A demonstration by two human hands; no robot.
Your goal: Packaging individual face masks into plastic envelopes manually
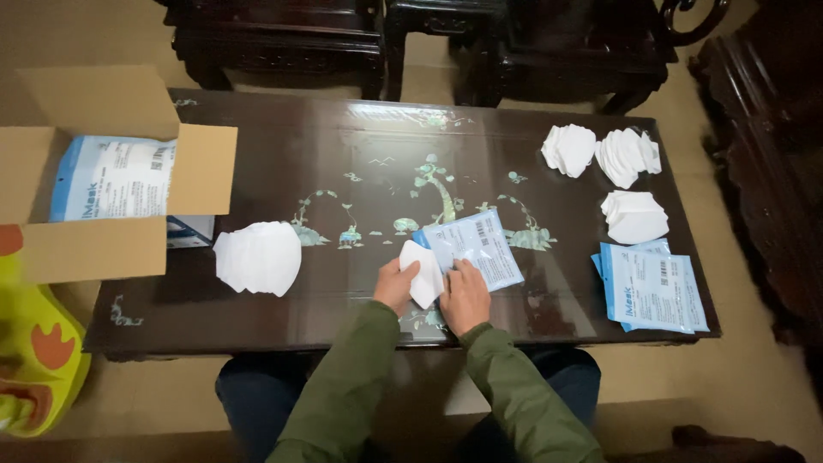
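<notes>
My left hand (395, 285) grips the lower left edge of a folded white face mask (423, 273) near the front of the dark inlaid table (343, 146). My right hand (464, 297) holds the bottom edge of a flat blue-and-white pouch (473, 246), and the mask sits at the pouch's open end between both hands. Whether the mask is partly inside the pouch I cannot tell. Green sleeves cover both forearms.
A stack of white masks (258, 257) lies left of my hands. Three more mask piles (569, 149) (628, 155) (634, 216) sit at the back right, above a pile of blue pouches (649, 287). An open cardboard box (99, 249) holding pouches stands at the left. Dark wooden chairs (283, 39) line the far side.
</notes>
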